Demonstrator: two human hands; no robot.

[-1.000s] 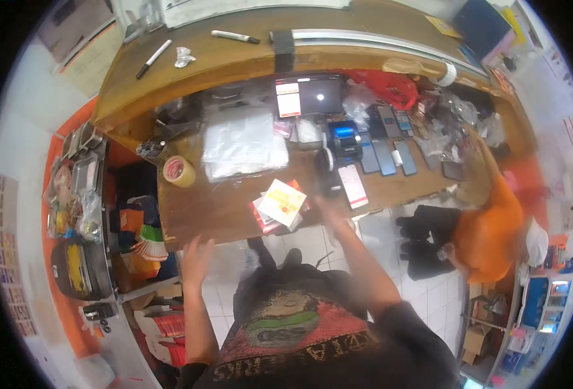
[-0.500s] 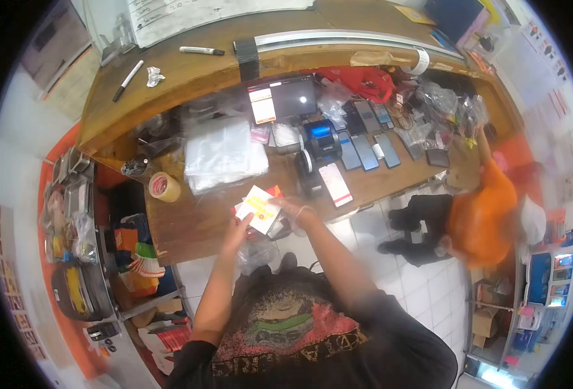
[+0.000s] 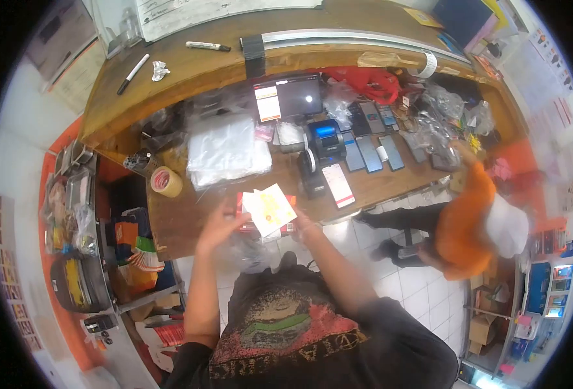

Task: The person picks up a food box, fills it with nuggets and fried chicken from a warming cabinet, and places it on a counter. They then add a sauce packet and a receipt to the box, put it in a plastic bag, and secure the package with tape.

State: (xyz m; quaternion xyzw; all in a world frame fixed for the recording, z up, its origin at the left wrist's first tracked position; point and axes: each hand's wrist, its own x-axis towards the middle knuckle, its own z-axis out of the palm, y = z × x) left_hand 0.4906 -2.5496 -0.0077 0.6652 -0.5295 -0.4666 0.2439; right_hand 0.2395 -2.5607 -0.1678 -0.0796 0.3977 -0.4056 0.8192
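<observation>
A white card with yellow and orange print (image 3: 271, 210) lies over a red and white packet (image 3: 288, 228) at the desk's front edge. My right hand (image 3: 306, 227) grips the right side of this stack, with most of its fingers hidden. To the left, my left hand (image 3: 223, 223) is spread, its fingertips near the packet's left edge. Below the stack, a clear plastic bag (image 3: 251, 254) hangs by the desk edge.
On the desk (image 3: 189, 223) are tape (image 3: 166, 182), clear bags (image 3: 225, 152), a small printer (image 3: 327, 141), a white-screened phone (image 3: 338, 185) and several other phones. A person in orange (image 3: 469, 223) reaches over the desk's right end. Shelves (image 3: 147, 306) stand at left.
My left hand has let go of the white card and spread out to the left. The card has turned, showing more red packet beneath. The person in orange has leaned nearer, reaching into the bags.
</observation>
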